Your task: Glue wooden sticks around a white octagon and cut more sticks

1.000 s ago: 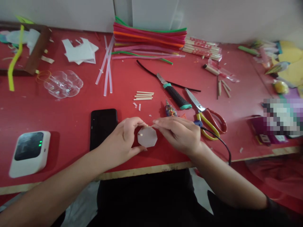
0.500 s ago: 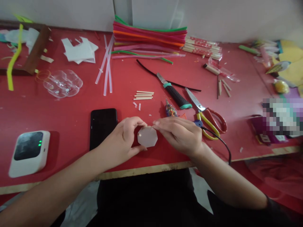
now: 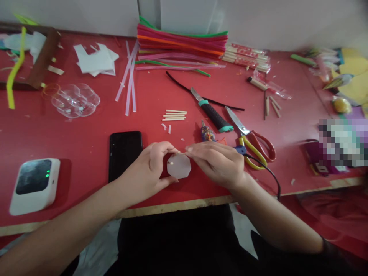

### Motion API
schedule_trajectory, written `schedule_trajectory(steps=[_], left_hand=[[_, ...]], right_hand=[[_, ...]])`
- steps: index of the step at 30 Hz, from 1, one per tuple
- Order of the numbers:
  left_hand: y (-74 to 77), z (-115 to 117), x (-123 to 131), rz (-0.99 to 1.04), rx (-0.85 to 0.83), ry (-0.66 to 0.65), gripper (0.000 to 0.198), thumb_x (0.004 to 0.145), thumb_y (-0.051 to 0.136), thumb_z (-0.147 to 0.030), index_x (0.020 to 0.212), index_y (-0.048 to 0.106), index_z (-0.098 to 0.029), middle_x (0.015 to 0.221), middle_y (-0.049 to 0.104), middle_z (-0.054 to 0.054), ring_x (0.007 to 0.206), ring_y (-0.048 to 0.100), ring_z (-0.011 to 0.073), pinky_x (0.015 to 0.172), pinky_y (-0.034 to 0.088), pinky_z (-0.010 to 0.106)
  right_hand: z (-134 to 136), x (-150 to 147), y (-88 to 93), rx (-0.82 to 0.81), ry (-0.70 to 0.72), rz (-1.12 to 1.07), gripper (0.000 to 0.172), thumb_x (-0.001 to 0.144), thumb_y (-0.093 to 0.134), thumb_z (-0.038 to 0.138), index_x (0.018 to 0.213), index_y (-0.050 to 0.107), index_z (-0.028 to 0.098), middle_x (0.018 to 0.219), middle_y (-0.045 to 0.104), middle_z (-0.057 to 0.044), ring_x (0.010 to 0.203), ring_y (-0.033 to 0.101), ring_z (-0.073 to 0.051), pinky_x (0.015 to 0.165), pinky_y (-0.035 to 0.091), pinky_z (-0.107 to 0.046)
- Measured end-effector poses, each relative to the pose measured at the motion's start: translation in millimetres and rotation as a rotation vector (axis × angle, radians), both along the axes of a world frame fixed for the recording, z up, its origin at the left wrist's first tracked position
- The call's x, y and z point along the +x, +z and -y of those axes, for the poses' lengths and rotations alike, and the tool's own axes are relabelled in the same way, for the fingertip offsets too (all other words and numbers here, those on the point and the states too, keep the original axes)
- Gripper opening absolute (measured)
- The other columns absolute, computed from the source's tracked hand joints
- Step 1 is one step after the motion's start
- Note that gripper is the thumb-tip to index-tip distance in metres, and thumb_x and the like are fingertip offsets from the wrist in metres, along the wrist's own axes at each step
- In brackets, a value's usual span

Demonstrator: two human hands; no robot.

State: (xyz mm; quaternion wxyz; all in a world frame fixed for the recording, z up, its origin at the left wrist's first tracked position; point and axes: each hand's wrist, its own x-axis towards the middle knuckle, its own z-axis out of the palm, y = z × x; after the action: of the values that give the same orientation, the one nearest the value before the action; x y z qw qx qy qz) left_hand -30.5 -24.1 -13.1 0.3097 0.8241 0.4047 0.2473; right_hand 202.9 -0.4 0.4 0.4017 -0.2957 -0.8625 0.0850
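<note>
A small pale octagonal piece, perhaps card or plastic, is gripped between the thumb and fingers of my left hand above the table's front edge. A small light dot shows near its left side. My right hand is closed in a pinch at the piece's upper right edge; what its fingertips hold is too small to make out. Beyond my hands lie several short wooden sticks and a few pale cut scraps. A patterned glue gun lies partly hidden behind my right hand.
On the red table, a black phone and white device lie to the left. Scissors and a black-handled knife lie to the right, near a cable. Pipe cleaners and a clear plastic tray lie farther back.
Both hands keep nearly the same pose around the octagonal piece. The view has shifted very slightly; nothing on the table has visibly moved.
</note>
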Motion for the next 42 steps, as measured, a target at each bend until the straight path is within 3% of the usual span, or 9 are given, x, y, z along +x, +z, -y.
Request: schedule_trajectory(steps=[9, 15, 42], left_hand=[[-0.1, -0.9, 0.3, 0.026, 0.064, -0.007, 0.07, 0.076, 0.085, -0.022, 0.131, 0.041, -0.016, 0.119, 0.061, 0.014, 0.108, 0.065, 0.0288, 0.094, 0.056, 0.048], [-1.2, -1.1, 0.5, -0.006, 0.001, 0.002, 0.068, 0.076, 0.085, -0.024, 0.13, 0.045, -0.017, 0.119, 0.061, 0.014, 0.107, 0.065, 0.0282, 0.093, 0.056, 0.047], [-2.6, -0.8, 0.4, 0.034, 0.054, -0.014, 0.07, 0.078, 0.083, -0.024, 0.131, 0.037, -0.022, 0.12, 0.063, 0.014, 0.111, 0.064, 0.0324, 0.094, 0.056, 0.055]], right_hand=[[0.4, 0.3, 0.5, 0.008, 0.01, 0.013, 0.016, 0.089, 0.067, 0.003, 0.098, 0.07, 0.015, 0.094, 0.081, -0.005, 0.088, 0.078, -0.016, 0.083, 0.066, -0.027], [0.9, -0.9, 1.3, -0.008, -0.019, 0.013, 0.014, 0.089, 0.068, 0.005, 0.097, 0.07, 0.017, 0.091, 0.081, -0.003, 0.086, 0.078, -0.016, 0.08, 0.067, -0.027], [1.5, -4.1, 4.3, -0.011, -0.045, 0.035, 0.012, 0.092, 0.067, 0.01, 0.093, 0.071, 0.021, 0.088, 0.081, 0.0, 0.082, 0.079, -0.016, 0.077, 0.068, -0.027]])
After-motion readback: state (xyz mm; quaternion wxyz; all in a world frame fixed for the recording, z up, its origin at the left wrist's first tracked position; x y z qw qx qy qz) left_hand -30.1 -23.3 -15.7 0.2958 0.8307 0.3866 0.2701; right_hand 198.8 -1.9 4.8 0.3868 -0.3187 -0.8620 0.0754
